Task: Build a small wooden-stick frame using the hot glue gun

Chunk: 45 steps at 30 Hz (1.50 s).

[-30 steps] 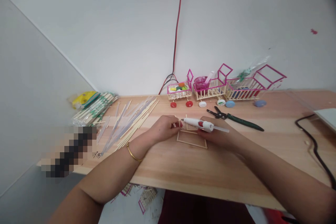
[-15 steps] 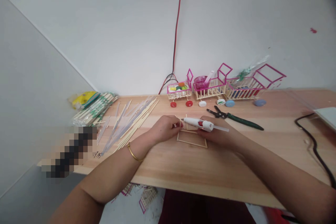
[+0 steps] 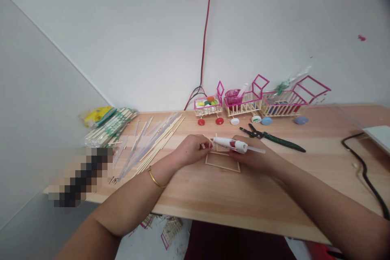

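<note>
My right hand (image 3: 256,156) is wrapped around a white hot glue gun (image 3: 227,143), with a clear glue stick (image 3: 256,150) poking out of its back end. The nozzle points left, close to the fingertips of my left hand (image 3: 193,149). Those fingers are pinched on a short thin wooden stick (image 3: 210,143), standing at the corner of a small stick frame (image 3: 223,166). The frame rests on the wooden table (image 3: 195,195) between my hands. Part of the frame is hidden behind my right hand and the gun.
Wire cutters (image 3: 274,138) lie behind my right hand. Several stick carts (image 3: 243,107) on bottle-cap wheels line the wall. Loose sticks (image 3: 161,144) and glue sticks (image 3: 134,160) are at left beside packaged sticks (image 3: 112,128). A black cable (image 3: 365,170) runs along the right.
Both hands, the glue gun and the frame stay almost in place. The view has shifted only very slightly.
</note>
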Each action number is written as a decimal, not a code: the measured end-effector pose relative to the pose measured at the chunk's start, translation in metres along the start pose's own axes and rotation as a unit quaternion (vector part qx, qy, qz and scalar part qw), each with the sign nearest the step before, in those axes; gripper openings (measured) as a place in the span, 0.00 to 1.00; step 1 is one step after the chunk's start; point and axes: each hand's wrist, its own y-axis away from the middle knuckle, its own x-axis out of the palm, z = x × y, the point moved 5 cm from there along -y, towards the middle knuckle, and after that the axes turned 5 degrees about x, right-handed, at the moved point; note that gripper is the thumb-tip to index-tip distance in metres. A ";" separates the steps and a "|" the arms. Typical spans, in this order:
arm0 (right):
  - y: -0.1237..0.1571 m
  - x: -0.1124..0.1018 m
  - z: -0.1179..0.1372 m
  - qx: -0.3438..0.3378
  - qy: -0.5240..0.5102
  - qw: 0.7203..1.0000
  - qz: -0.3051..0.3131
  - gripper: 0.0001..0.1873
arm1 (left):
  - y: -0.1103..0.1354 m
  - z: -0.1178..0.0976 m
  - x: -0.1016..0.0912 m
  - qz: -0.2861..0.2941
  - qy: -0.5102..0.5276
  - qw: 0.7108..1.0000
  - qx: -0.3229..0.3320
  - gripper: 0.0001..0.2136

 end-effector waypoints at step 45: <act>0.008 -0.074 -0.076 0.102 0.121 0.986 -0.053 0.11 | 0.000 0.004 -0.001 -0.008 0.020 1.000 -0.016 0.05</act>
